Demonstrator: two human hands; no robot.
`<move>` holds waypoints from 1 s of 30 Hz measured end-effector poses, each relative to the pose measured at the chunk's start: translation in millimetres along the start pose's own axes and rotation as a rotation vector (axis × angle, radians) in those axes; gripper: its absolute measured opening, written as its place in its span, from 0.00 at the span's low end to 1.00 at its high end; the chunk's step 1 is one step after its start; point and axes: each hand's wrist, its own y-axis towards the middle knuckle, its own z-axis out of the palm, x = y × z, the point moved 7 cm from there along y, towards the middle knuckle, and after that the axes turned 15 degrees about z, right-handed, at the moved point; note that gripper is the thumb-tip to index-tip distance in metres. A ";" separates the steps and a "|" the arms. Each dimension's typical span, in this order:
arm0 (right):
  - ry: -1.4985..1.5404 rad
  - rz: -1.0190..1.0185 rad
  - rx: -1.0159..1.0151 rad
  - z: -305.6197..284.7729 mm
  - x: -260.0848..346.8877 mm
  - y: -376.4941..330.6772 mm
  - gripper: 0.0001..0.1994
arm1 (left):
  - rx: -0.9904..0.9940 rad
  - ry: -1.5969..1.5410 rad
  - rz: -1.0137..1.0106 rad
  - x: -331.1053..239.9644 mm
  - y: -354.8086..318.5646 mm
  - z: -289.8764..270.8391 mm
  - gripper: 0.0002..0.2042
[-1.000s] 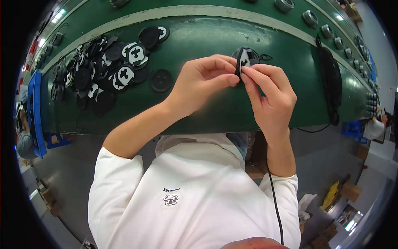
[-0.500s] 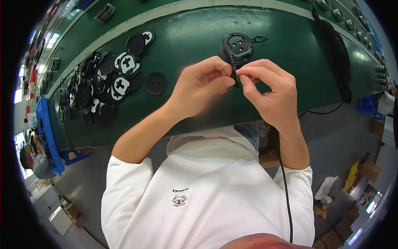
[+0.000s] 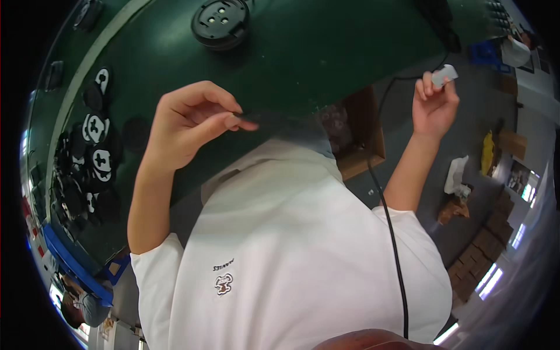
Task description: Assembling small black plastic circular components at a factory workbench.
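Note:
My left hand [image 3: 186, 125] is over the near part of the green table, thumb and fingers pinched on a thin black pad [image 3: 265, 121]. The pad is smeared and hard to make out against the dark table. Out to the right, beyond the table's edge, my right hand [image 3: 434, 111] is raised, with a small whitish piece of backing paper [image 3: 445, 76] at its fingertips. A round black device [image 3: 220, 26] with several light dots on its face lies on the table ahead of my left hand.
A loose pile of black pads with white patterned faces [image 3: 101, 163] covers the table's left side. An open cardboard box [image 3: 364, 134] sits below the near edge. A black cable [image 3: 392, 227] runs down past my right side. A blue tray [image 3: 70, 256] stands at the left.
My hands have parted. My right hand has swung far right with the whitish paper, while my left keeps the black pad. The view has turned toward the right.

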 end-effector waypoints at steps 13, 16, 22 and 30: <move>-0.906 0.115 -0.450 48.9 -43.4 -52.9 0.20 | 0.002 0.256 -0.040 6.2 21.6 22.8 0.13; -0.872 0.018 -0.047 133.7 -69.1 -19.8 0.23 | -0.042 0.290 -0.058 2.6 22.0 34.2 0.13; -1.072 -0.273 0.112 187.7 -50.5 -0.8 0.19 | -0.107 0.334 0.072 -17.1 26.1 35.0 0.16; -0.827 -0.335 0.120 174.3 -29.7 16.0 0.19 | 0.271 1.076 0.581 -72.9 45.9 59.4 0.28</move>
